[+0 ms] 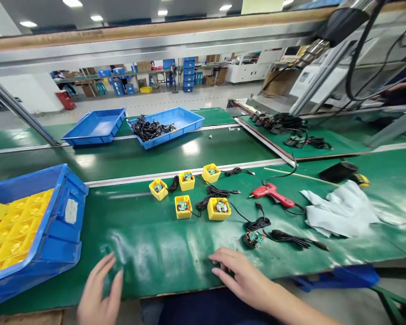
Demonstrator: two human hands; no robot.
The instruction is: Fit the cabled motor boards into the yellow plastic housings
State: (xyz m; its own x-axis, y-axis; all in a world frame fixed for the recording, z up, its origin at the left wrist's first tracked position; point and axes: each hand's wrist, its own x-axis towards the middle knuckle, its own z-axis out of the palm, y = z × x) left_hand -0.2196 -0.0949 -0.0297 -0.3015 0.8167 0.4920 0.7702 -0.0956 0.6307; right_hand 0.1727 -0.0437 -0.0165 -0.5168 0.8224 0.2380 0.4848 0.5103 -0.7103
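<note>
Left hand (pixel 98 291) and right hand (pixel 238 273) are empty, fingers loosely curled, near the front edge of the glossy green mat (pixel 149 243). Beyond them sit five boxy yellow plastic housings (pixel 219 216) holding circuit boards (pixel 182 206); a pale floor (pixel 162 98) lies behind.

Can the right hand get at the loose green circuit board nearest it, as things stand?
Likely yes: the right hand appears empty, and only glossy green mat shows between it and the green circuit board.

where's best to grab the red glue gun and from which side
Probably by its handle, the right hand coming from the near side: the glue gun lies on the mat, nozzle pointing left, handle slanting right toward the cloth.
</note>
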